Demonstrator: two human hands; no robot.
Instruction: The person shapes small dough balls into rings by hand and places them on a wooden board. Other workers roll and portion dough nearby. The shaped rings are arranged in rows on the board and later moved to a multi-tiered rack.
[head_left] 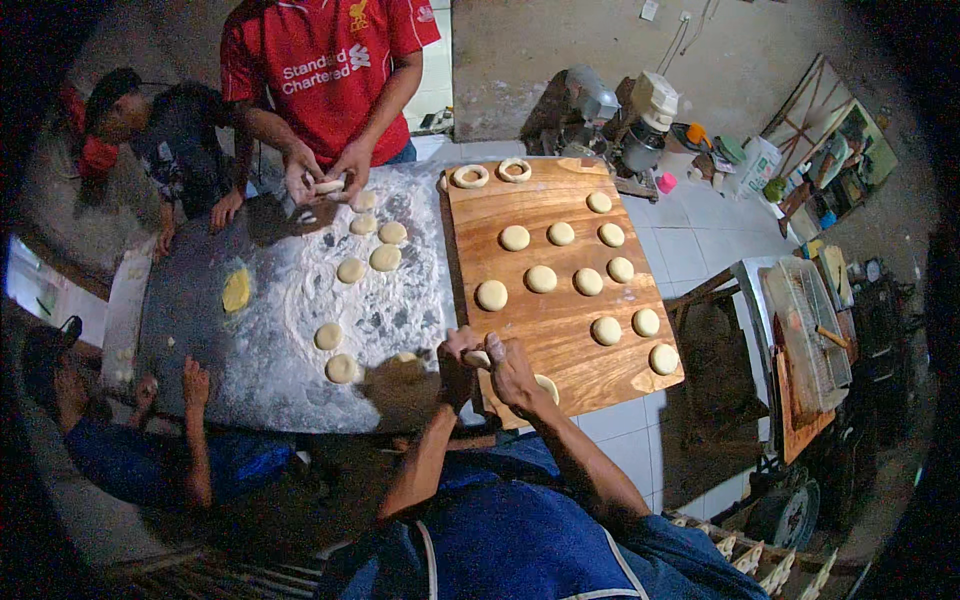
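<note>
My left hand [457, 358] and my right hand [513, 374] meet above the near left edge of a wooden board [560, 340]. Between their closed fingers is a small piece of pale dough [478, 358], mostly hidden by them. Another dough round [546, 388] shows partly beside my right wrist. Several flat dough rounds [541, 279] lie spread over the board. At its far edge are two dough rings [514, 170]. To the left, more dough rounds [341, 368] rest on the floured table [300, 390].
Across the table a person in a red shirt [325, 80] holds a dough ring [328, 186]. Other people are at the left, with hands [196, 384] near the table. A yellow lump [236, 290] lies on the table. Mixers [643, 140] stand behind; a side table with a clear bin [808, 330] is right.
</note>
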